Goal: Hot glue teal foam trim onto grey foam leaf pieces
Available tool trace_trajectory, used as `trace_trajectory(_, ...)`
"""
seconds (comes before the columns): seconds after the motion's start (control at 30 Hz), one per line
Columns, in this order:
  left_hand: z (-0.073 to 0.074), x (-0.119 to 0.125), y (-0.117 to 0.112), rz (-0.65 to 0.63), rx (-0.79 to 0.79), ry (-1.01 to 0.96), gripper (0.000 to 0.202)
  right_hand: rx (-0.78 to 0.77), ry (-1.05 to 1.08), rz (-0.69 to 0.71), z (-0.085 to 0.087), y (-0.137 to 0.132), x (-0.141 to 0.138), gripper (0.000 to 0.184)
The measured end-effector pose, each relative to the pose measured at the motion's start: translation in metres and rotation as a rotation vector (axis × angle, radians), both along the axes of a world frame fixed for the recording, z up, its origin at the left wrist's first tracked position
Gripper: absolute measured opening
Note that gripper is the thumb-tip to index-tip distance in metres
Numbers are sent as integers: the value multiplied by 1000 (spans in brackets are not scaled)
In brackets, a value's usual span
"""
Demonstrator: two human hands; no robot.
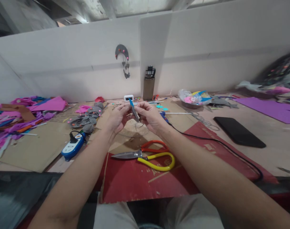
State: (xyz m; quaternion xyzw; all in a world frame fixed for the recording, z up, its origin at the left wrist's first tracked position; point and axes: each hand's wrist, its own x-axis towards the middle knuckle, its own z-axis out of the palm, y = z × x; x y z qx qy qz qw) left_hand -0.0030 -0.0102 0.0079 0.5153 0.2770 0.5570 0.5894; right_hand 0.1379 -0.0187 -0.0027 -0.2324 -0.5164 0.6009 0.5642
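Observation:
Both hands are raised over the middle of the work surface, fingertips close together. Between them is a thin grey and blue felt-like piece (134,112), seen nearly edge-on. My left hand (120,118) pinches it from the left, and my right hand (150,117) pinches its other side; the fingers hide part of its shape. A thin cord or wire curves below the hands. Nearer to me, scissors (141,154) with one red and one yellow handle lie on red cardboard (135,187). Just beyond my right wrist a blue-handled tool (164,116), perhaps a glue gun, is partly hidden.
A blue and white power strip (73,147) and grey felt pieces (87,117) lie left, beside heaped coloured scraps (23,117). A black phone (239,132), a black cable (218,140) and a bowl of scraps (194,104) are right. A bottle (148,87) stands behind.

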Motion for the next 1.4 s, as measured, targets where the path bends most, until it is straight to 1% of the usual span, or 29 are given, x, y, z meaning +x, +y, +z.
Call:
trace_trajectory(0.2, -5, 3, 5, -7, -8, -62, 16, -14, -1, -15, -2, -1, -3, 34)
trace_trajectory(0.33, -7, 3, 5, 0, 11, -139, 13, 1, 4, -77, -3, 1, -3, 31)
trace_trajectory(0.4, -7, 4, 3, -12, 39, -147, 13, -9, 2, -109, -3, 1, -3, 31)
trace_trajectory(0.5, -6, 7, 0, -8, 91, -97, 18, -35, 15, -129, -3, 2, -2, 33)
trace_trajectory(0.6, -7, 10, -2, 23, 130, -16, 26, -43, 58, -95, -3, 2, -2, 32)
trace_trajectory(0.73, -8, 12, -1, 78, 152, -7, 24, -26, 84, -65, -4, 4, -3, 29)
trace_trajectory(0.93, -8, 15, -2, 108, 149, -10, 23, 17, 21, -163, -8, 8, -5, 21)
trace_trajectory(1.13, -7, 19, -8, 119, 52, -9, 21, 69, -48, -246, -14, 16, -6, 18)
trace_trajectory(1.27, -8, 20, -6, 113, 46, -34, 23, 114, -103, -291, -17, 19, -6, 17)
trace_trajectory(1.33, -9, 20, -5, 135, 56, -19, 21, 128, -126, -301, -18, 19, -6, 17)
trace_trajectory(1.4, -9, 18, -4, 197, 65, 27, 18, 135, -157, -316, -18, 20, -6, 17)
